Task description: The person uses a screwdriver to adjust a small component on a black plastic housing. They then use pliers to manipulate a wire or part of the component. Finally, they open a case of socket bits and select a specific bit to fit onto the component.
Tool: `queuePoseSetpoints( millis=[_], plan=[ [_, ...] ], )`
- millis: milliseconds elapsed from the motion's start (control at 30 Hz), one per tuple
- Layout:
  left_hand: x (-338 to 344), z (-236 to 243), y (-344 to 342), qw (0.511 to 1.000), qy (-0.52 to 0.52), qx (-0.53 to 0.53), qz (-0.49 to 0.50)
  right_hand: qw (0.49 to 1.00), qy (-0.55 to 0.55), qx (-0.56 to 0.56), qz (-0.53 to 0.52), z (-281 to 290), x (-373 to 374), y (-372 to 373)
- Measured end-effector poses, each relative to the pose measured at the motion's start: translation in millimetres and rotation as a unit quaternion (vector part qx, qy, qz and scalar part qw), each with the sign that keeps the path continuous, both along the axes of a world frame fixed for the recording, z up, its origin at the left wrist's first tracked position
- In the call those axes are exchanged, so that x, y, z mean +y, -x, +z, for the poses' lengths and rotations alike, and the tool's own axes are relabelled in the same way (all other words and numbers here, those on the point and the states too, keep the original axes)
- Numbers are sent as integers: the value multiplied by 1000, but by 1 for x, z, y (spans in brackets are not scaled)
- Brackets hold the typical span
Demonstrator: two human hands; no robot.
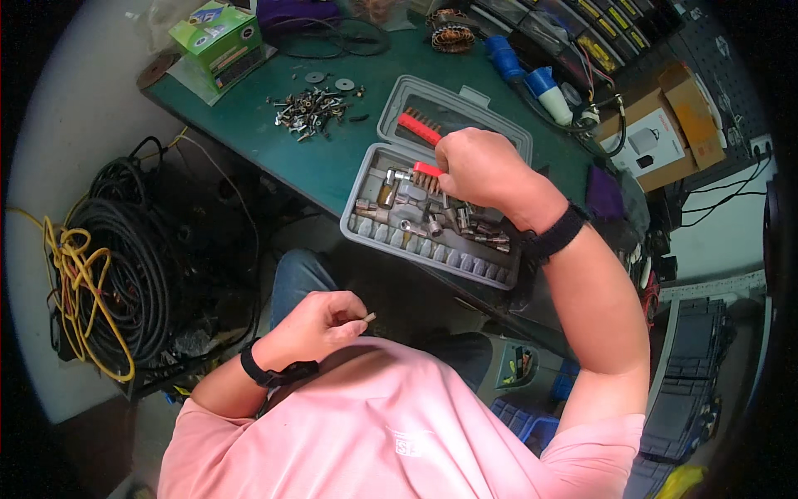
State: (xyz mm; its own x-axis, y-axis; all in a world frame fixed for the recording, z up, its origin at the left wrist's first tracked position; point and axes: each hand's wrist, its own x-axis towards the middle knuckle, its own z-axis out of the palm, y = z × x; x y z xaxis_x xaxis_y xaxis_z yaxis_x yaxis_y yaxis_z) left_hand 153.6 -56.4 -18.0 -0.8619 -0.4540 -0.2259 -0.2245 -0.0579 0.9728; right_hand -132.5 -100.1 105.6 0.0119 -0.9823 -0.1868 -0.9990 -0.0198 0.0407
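My right hand (486,170) is closed over an open grey tool case (356,218). A red bit holder (420,127) with a row of bits sticks out to the left from its curled fingers, above the case's lid. Just below, near my thumb, a second red bit holder (427,170) lies in the case among loose metal sockets (434,224). A row of sockets (411,242) lines the case's near edge. My left hand (320,323), low over my lap, pinches a small tan stub (370,317); its kind cannot be made out.
A pile of screws and bolts (312,112) lies on the green table (237,137), near a green box (218,48). Blue plugs (544,87) and an open cardboard box (665,137) stand to the right. Coiled black cable (125,266) and yellow rope (79,274) hang left.
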Motion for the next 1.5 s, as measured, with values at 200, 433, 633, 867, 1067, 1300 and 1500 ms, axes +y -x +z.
queuePoseSetpoints(
  millis=[200,433,633,867,1067,1300,1500],
  plan=[
    [1,3,-3,1000,-10,3,11,998,14,-52,-33,19,-10,2],
    [-1,-1,-4,1000,-26,6,10,991,96,22,-86,17,-42,46],
    [-1,-1,-10,997,-66,-13,44,992,78,56,-84,0,-48,53],
    [0,-5,-6,997,-70,16,37,991,122,-60,15,8,-23,39],
    [0,-4,-6,997,-71,10,37,990,6,-109,95,-10,-20,13],
    [1,-9,-12,997,-56,6,51,985,32,-105,135,-23,-14,-9],
    [0,-5,-11,997,-61,-3,42,982,72,-78,158,-25,-14,-12]
  ],
)
